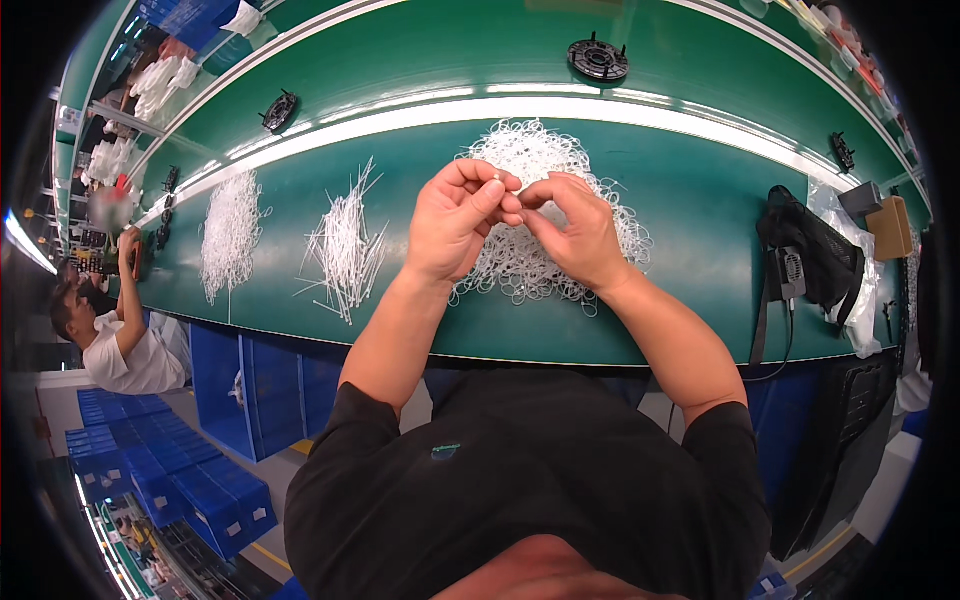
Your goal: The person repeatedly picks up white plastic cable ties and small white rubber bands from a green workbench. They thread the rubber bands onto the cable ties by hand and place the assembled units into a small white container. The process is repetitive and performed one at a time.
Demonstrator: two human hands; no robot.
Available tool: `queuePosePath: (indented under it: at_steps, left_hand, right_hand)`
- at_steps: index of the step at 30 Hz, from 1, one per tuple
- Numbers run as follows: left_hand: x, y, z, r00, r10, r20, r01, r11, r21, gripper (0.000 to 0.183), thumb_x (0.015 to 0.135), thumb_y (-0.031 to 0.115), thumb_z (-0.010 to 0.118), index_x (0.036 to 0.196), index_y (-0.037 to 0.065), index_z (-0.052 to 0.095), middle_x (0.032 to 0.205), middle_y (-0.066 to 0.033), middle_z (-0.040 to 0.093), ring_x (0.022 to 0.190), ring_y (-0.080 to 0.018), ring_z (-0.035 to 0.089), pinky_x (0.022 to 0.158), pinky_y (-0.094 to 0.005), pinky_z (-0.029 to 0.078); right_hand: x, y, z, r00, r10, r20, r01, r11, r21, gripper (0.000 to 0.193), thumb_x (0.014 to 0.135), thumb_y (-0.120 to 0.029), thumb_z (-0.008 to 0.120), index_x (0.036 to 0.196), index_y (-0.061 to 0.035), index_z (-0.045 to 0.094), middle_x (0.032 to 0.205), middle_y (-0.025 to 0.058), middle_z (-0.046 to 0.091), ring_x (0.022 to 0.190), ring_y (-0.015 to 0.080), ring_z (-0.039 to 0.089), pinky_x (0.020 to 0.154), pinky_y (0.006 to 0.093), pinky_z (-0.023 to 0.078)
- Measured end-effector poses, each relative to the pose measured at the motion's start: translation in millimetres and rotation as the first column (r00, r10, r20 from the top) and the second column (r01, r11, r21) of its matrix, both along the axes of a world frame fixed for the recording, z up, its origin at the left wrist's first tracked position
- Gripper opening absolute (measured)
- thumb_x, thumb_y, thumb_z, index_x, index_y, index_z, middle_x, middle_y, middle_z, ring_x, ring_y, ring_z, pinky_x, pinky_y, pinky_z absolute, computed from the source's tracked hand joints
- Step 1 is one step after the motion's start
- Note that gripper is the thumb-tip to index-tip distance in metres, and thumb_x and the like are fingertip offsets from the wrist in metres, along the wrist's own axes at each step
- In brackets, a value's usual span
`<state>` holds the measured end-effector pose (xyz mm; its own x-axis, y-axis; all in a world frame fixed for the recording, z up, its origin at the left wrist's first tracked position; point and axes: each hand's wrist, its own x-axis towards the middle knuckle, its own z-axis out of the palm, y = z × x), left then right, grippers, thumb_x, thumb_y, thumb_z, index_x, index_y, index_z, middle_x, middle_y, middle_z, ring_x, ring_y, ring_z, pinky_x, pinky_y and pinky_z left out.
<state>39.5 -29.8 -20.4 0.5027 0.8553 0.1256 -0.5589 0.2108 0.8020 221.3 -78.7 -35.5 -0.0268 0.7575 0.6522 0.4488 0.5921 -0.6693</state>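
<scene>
My left hand (450,222) and my right hand (582,232) meet above a large heap of looped white cable ties (535,150). Both are closed in a pinch, fingertips almost touching. A small white end of a cable tie (497,178) shows at the left fingertips; the rest of it is hidden by my fingers. To the left lies a loose pile of straight white cable ties (347,245). Further left is another pile of white ties (231,235), denser, with some curled ends.
All the piles rest on a green worktable (690,230). Behind it, round black parts (598,60) sit on a green belt. A black mesh bag (810,250) lies at right. Blue crates (215,495) stand lower left, near a co-worker in a white shirt (135,355).
</scene>
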Motion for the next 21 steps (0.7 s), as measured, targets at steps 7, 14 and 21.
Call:
queuePosePath:
  at_steps: [7, 14, 21]
  left_hand:
    - [8, -13, -8, 0.911, 0.341, -0.233, -0.26, 0.912, 0.317, 0.012, 0.099, 0.004, 0.065, 0.107, -0.002, 0.059, 0.1, -0.011, 0.069, 0.082, -0.0122, 0.068, 0.069, -0.0272, 0.06]
    - [14, -17, -13, 0.898, 0.286, -0.334, -0.178, 0.931, 0.32, 0.013, 0.097, 0.001, 0.065, 0.108, -0.005, 0.063, 0.098, -0.0096, 0.07, 0.083, -0.0138, 0.07, 0.073, -0.0277, 0.063]
    - [16, -17, -12, 0.925, 0.238, -0.296, -0.19, 0.965, 0.182, 0.013, 0.098, 0.0, 0.064, 0.108, -0.007, 0.062, 0.096, -0.0129, 0.07, 0.083, -0.0164, 0.072, 0.072, -0.0297, 0.064]
  right_hand:
    - [-4, -2, -1, 0.997, -0.078, 0.022, 0.076, 0.995, 0.072, 0.013, 0.08, -0.002, 0.076, 0.088, -0.0058, 0.067, 0.081, 0.0072, 0.07, 0.078, 0.0276, 0.068, 0.084, 0.038, 0.053]
    - [-9, -7, 4, 0.926, -0.132, -0.355, 0.077, 0.983, -0.165, 0.028, 0.087, -0.002, 0.074, 0.112, -0.0016, 0.063, 0.092, 0.0098, 0.073, 0.084, 0.0151, 0.07, 0.078, 0.0293, 0.055]
    - [-8, -5, -2, 0.935, -0.157, -0.319, 0.105, 0.979, -0.175, 0.019, 0.087, -0.005, 0.077, 0.104, -0.0012, 0.07, 0.09, 0.0097, 0.075, 0.081, 0.0154, 0.071, 0.074, 0.0293, 0.056]
